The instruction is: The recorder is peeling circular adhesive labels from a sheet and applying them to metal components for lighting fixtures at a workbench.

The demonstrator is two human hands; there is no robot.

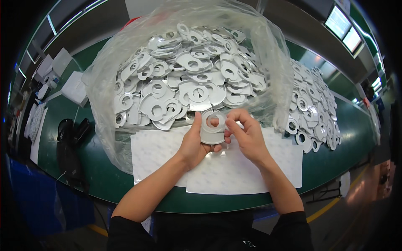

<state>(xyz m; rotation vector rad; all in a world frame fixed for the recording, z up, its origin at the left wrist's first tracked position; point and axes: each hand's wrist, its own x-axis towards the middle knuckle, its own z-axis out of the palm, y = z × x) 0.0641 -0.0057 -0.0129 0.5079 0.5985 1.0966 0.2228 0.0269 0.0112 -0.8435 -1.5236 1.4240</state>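
My left hand (193, 144) is closed around a white plastic part (212, 137) with a rounded, ring-shaped top and a large round hole. Its thumb lies along the part's left edge, and other fingers support it from behind; one fingertip shows through the hole. At the ring's right edge, my right hand (248, 136) has thumb and forefinger pinched together. Whether they grip the rim or something thin and clear on it cannot be made out. Below both hands lie white sheets (243, 178) with a faint repeated pattern, overlapping on the green table (113, 184).
Beyond my hands, a large clear plastic bag (102, 90) lies open around a heap of similar white parts (197, 62). Another pile of parts (310, 108) is on the right. At left are a black handheld object (69, 150) with a cord and a white box (74, 89).
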